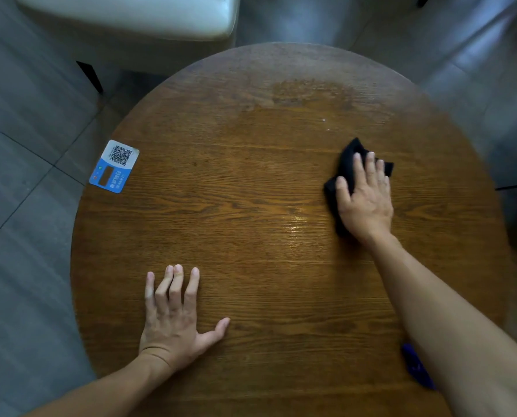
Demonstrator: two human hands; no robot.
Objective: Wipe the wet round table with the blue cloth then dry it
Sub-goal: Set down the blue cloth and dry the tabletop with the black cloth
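The round wooden table (251, 182) fills the view, with a wet sheen near its middle and a duller patch toward its far edge. My right hand (365, 200) lies flat on a black cloth (346, 164) at the table's right side, pressing it onto the wood. A blue cloth (416, 368) shows at the near right edge, mostly hidden under my right forearm. My left hand (176, 314) rests flat on the near left of the table, fingers spread, holding nothing.
A blue and white QR-code sticker (114, 167) sits at the table's left edge. A pale cushioned chair (130, 22) stands beyond the far left edge. Grey tiled floor (25, 236) surrounds the table. Two small white specks (324, 120) lie on the far right of the wood.
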